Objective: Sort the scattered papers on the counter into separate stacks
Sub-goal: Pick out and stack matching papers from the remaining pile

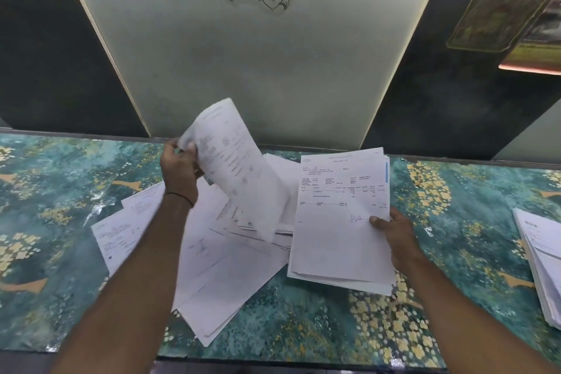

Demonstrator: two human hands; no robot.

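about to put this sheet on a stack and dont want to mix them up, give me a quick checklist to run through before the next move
1. Left hand has a firm hold on the lifted sheet: ok, it pinches the sheet at the edge.
2. Lifted sheet's print is readable for sorting: cannot tell, it is blurred.
3. Right hand holds the held stack: ok, the thumb is on top near the right edge.
4. Held stack is squared: not ok, lower sheets stick out at the bottom.
5. Far-right stack is apart from the rest: ok, bare counter lies between.
6. Scattered pile is cleared: not ok, many sheets overlap.
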